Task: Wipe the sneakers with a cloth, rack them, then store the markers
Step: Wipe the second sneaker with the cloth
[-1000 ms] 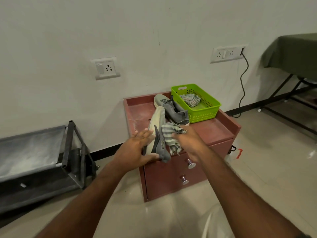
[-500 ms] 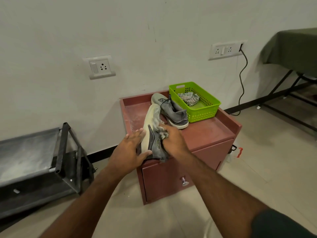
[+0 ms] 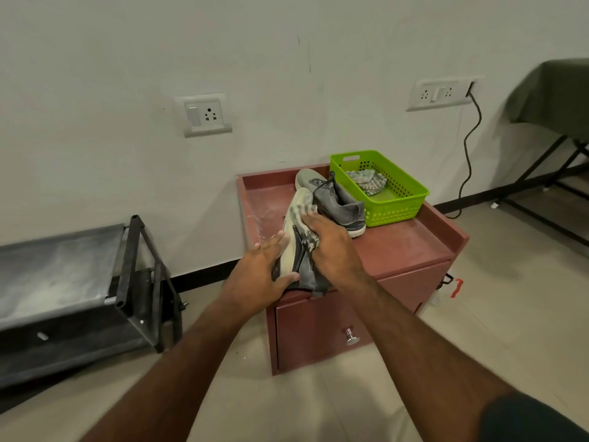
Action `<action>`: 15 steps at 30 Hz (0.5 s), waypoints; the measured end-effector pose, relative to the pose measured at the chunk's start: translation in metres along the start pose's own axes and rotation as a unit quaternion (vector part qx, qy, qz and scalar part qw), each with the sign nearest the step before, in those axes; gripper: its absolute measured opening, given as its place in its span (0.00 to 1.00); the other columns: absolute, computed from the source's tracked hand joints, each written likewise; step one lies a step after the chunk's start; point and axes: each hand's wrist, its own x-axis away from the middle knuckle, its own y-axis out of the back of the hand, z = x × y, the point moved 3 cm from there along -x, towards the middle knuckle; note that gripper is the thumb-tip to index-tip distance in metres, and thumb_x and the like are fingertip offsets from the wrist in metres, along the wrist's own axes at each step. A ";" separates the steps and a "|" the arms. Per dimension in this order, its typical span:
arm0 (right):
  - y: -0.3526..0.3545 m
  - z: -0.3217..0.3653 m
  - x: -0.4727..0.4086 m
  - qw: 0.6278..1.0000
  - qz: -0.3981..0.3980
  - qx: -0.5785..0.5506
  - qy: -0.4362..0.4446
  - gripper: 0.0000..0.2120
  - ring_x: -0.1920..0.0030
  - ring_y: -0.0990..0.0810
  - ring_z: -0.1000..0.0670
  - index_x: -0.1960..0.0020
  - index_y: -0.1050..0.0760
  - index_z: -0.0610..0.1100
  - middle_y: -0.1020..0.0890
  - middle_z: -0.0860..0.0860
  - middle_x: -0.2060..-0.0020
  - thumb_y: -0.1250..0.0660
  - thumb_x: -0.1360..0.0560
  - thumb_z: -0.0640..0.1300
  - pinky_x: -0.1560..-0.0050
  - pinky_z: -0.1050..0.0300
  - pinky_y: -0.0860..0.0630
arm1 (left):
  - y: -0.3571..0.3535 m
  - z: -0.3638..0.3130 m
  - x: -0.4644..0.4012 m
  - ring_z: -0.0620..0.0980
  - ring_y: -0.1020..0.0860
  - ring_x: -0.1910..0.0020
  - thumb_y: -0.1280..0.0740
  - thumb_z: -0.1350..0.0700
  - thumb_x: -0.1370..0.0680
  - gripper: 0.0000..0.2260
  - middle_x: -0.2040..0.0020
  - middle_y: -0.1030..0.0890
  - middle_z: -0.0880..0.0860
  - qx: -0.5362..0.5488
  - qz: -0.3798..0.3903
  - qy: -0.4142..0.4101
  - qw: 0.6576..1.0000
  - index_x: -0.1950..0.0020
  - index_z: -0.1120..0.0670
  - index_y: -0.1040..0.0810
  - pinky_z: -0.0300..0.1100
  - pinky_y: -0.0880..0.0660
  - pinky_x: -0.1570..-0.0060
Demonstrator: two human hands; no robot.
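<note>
On the front edge of the red cabinet's tabletop [image 3: 398, 247], your left hand [image 3: 261, 275] holds a grey sneaker [image 3: 294, 247] tipped on its side, pale sole up — fingers extended along the sole, thumb hooked under the heel. Your right hand [image 3: 331, 247] presses a striped cloth [image 3: 306, 218] against that sole, fingers curled over the fabric. The second sneaker [image 3: 334, 199] stands upright just behind, touching the green basket [image 3: 395, 202], which holds another striped cloth [image 3: 366, 181]. The black shoe rack [image 3: 134, 282] stands on the floor to the left — well apart from the cabinet.
</note>
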 end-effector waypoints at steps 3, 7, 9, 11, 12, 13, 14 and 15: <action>-0.006 0.012 0.006 0.997 0.068 0.021 0.026 0.32 0.27 0.30 0.47 0.31 0.25 0.42 0.25 0.46 0.30 0.38 0.33 0.25 0.24 0.55 0.38 | 0.003 0.003 0.002 0.47 0.39 0.22 0.29 0.41 0.25 0.37 0.21 0.39 0.47 -0.026 0.004 0.011 1.000 0.20 0.49 0.40 0.45 0.47 0.22; 0.004 0.021 0.020 0.995 0.084 0.026 -0.035 0.33 0.29 0.28 0.52 0.32 0.23 0.49 0.25 0.52 0.30 0.38 0.33 0.27 0.27 0.57 0.33 | 0.007 0.006 0.007 0.48 0.36 0.25 0.31 0.34 0.28 0.40 0.21 0.38 0.43 -0.022 0.013 0.066 0.997 0.20 0.44 0.41 0.49 0.44 0.24; 0.014 0.026 0.033 0.992 0.117 0.042 -0.032 0.32 0.33 0.24 0.52 0.34 0.22 0.52 0.22 0.52 0.33 0.38 0.32 0.28 0.31 0.57 0.29 | 0.007 0.009 0.008 0.53 0.32 0.27 0.31 0.31 0.30 0.41 0.22 0.36 0.43 -0.014 0.022 0.092 0.995 0.21 0.41 0.41 0.53 0.38 0.25; 0.023 0.024 0.047 0.984 0.172 0.027 -0.030 0.27 0.38 0.21 0.53 0.38 0.19 0.52 0.18 0.53 0.39 0.37 0.31 0.30 0.36 0.60 0.26 | 0.009 0.007 0.008 0.56 0.31 0.29 0.30 0.34 0.28 0.39 0.22 0.36 0.44 -0.019 0.029 0.098 0.995 0.21 0.40 0.42 0.55 0.34 0.28; 0.028 0.023 0.053 0.982 0.188 0.003 -0.032 0.23 0.41 0.19 0.54 0.40 0.17 0.51 0.16 0.53 0.42 0.35 0.29 0.32 0.38 0.60 0.25 | 0.010 0.005 0.008 0.56 0.31 0.29 0.30 0.36 0.27 0.38 0.21 0.36 0.44 -0.024 0.031 0.094 0.995 0.20 0.41 0.42 0.54 0.33 0.29; 0.033 0.022 0.055 0.983 0.177 -0.032 -0.043 0.19 0.43 0.18 0.56 0.42 0.17 0.52 0.15 0.54 0.44 0.32 0.28 0.36 0.39 0.59 0.23 | 0.011 0.001 0.009 0.54 0.32 0.28 0.29 0.38 0.26 0.38 0.21 0.37 0.45 -0.028 0.030 0.087 0.995 0.20 0.42 0.42 0.53 0.33 0.29; 0.039 0.018 0.054 0.987 0.130 -0.065 -0.065 0.17 0.44 0.18 0.57 0.41 0.17 0.52 0.15 0.56 0.45 0.31 0.28 0.40 0.40 0.58 0.23 | 0.012 -0.002 0.008 0.53 0.33 0.26 0.29 0.38 0.26 0.38 0.21 0.38 0.46 -0.030 0.030 0.082 0.996 0.20 0.44 0.42 0.52 0.35 0.28; 0.045 0.013 0.049 0.992 0.056 -0.081 -0.081 0.20 0.43 0.19 0.58 0.39 0.18 0.52 0.16 0.56 0.44 0.31 0.29 0.39 0.40 0.60 0.24 | 0.013 -0.005 0.008 0.51 0.35 0.25 0.29 0.38 0.26 0.39 0.21 0.38 0.46 -0.033 0.029 0.077 0.996 0.20 0.45 0.42 0.52 0.36 0.26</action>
